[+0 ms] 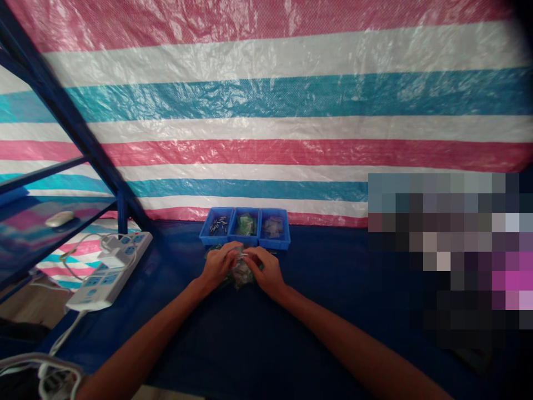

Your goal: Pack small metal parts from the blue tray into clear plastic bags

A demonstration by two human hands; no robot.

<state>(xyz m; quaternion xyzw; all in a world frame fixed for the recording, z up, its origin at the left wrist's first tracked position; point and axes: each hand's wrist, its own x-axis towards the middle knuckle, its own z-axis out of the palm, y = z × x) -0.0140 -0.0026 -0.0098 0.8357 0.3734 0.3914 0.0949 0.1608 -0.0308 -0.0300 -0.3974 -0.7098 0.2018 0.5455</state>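
Observation:
My left hand (220, 265) and my right hand (265, 270) are close together over the table, just in front of the blue bins. The fingers of both are pinched around a small clear plastic bag (241, 273), whose lower part hangs or lies between them. A thin, light-coloured piece shows at the right fingertips, too small to name. Dark green bits lie partly hidden under and beside the hands. Behind them the left bin (217, 223) holds several short metal pins, the middle bin (246, 223) green packets, and the right bin (273, 228) clear plastic pieces.
A white power strip (110, 275) with a plugged-in adapter and cables lies at the left table edge. A blue metal frame (79, 133) rises beside it, with a white mouse-like object (59, 219) on its shelf. Striped sheeting (291, 128) hangs behind. A blurred-out patch covers the right.

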